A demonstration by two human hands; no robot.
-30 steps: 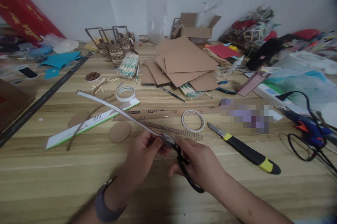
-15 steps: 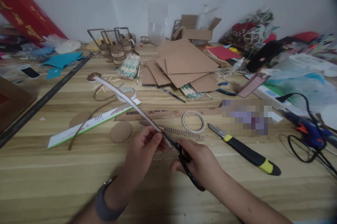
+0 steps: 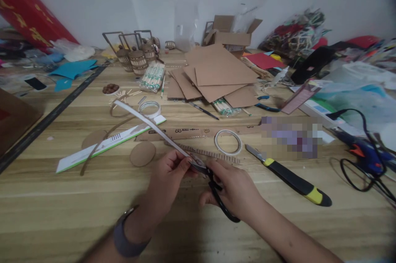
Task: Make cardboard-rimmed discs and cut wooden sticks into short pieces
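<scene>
From where I stand, I see the left hand (image 3: 167, 178) pinching a long pale strip (image 3: 139, 115) between thumb and fingers, close to its near end. The strip slants up and away to the left, its far end by a scatter of small sticks (image 3: 123, 95). The right hand (image 3: 233, 186) is closed around black-handled scissors (image 3: 227, 209), its thumb spread to one side. The blades meet the strip's near end just beside the left fingertips; whether they bite into it I can't tell.

On the worktop (image 3: 52, 213), a cardboard disc (image 3: 142, 154) lies left of the hands, near a white strip with a green edge (image 3: 102, 147). Just beyond the fingers is a ridged cardboard strip (image 3: 216, 155), with a tape roll (image 3: 217, 142) behind it. A black and yellow utility knife (image 3: 291, 177) rests to the right, and cardboard sheets (image 3: 222, 69) are piled farther back.
</scene>
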